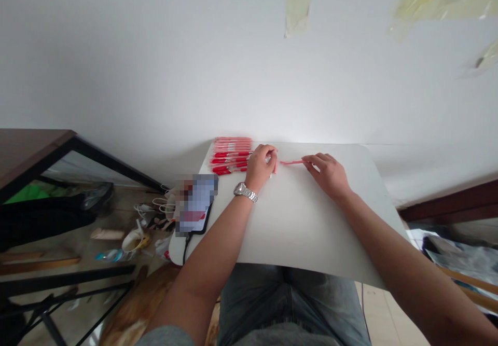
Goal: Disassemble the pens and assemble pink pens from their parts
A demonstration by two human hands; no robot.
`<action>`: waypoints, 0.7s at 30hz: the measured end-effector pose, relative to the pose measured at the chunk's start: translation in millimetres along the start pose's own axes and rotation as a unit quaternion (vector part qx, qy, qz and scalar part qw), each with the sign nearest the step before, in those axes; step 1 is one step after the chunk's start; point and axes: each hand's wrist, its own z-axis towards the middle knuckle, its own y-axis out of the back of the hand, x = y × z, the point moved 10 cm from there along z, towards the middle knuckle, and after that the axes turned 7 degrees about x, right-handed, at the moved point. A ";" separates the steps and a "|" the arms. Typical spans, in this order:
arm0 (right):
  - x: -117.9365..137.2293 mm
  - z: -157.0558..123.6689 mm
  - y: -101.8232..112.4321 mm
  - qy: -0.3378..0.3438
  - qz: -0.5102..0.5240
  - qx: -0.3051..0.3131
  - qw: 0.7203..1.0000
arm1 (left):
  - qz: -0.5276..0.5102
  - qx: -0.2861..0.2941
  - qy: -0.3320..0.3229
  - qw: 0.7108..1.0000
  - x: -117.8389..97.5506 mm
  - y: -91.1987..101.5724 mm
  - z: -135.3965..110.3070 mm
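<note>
My left hand (261,167), with a metal-band watch (246,192) on its wrist, is closed in a pinch over the table. A small pink piece (276,168) shows at its fingertips; its kind is hard to make out. To the right, my right hand (327,173) grips the right end of a thin pink stick (292,162), whose other end points toward my left hand. Left of my left hand, several red pens (229,161) lie side by side. Beyond them is a row of slim pink sticks (232,142).
A smartphone (202,221) with a cable lies at the white table's (288,221) left edge. The wall (249,76) rises right behind the table. A dark-framed desk (35,143) stands at left, with a cup (133,240) and clutter below.
</note>
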 end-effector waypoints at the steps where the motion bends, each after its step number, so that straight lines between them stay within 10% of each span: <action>1: -0.1 0.0 0.5 -0.001 -0.001 0.000 1.000 | 0.001 -0.001 0.000 1.000 0.3 0.1 0.0; 21: -4.9 -0.2 6.4 -0.023 0.014 -0.012 1.000 | 0.000 0.002 0.005 1.000 3.8 -2.2 -0.3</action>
